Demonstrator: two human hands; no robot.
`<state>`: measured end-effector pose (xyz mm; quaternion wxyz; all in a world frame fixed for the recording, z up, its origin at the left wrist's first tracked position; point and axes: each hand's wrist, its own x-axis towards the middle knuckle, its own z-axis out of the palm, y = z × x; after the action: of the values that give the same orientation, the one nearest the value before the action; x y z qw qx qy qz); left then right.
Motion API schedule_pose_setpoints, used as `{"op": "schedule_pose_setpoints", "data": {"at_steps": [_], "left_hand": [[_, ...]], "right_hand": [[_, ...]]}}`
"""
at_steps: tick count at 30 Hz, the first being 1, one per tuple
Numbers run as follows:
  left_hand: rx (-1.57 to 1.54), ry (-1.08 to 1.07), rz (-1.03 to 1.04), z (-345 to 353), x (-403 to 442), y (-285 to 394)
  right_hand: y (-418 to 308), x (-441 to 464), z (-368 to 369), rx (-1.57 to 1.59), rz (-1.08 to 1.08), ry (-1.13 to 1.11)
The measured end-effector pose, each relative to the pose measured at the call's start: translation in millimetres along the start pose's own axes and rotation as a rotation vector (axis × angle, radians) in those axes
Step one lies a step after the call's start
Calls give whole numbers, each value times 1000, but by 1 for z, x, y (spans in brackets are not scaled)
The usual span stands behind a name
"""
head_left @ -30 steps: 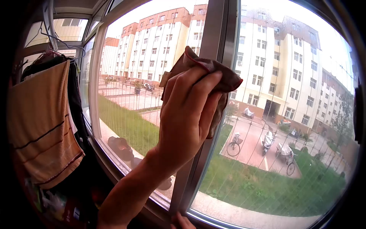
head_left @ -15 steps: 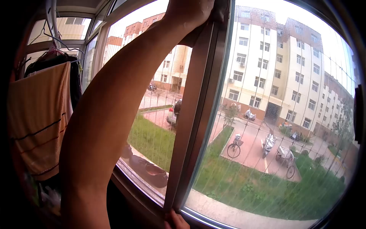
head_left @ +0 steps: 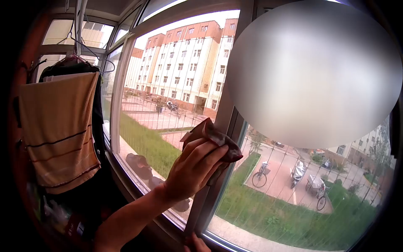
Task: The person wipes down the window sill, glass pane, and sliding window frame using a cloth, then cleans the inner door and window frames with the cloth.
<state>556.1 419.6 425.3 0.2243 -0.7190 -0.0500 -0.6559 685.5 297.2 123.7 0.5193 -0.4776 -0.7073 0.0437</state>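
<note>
A dark, crumpled cloth with a reddish edge is bunched in my left hand, whose fingers are closed round it. Hand and cloth lie against the upright window frame between two panes, a little below its middle. The left forearm comes up from the bottom left. Of my right hand, only curled fingers show at the bottom edge, close to the frame's foot; what they hold, if anything, is hidden.
An orange-brown striped towel hangs at the left beside dark clothes and wire hangers. Brown shoes stand beyond the left pane. Thin wires, grass, bicycles and buildings show outside. A blurred oval covers the upper right.
My left hand first rose with the cloth to the top of the frame, then came back down, now lower than a second ago. The view has shifted slightly. My right hand stays low.
</note>
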Motion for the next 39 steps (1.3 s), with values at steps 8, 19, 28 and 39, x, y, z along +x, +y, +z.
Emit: {"op": "schedule_pose_setpoints", "data": {"at_steps": [8,19,28,39], "left_hand": [[49,320,248,23,176,-62],[301,360,258,26,347,-95],[151,13,364,10,162,-42],[298,174,152,28,234,-41]], "right_hand": [[-11,-5,0,44,55,-9],[-27,3,-6,41,119,-14],[-25,-1,-7,46,141,-18],[-15,1,-6,67,139,-41]]}}
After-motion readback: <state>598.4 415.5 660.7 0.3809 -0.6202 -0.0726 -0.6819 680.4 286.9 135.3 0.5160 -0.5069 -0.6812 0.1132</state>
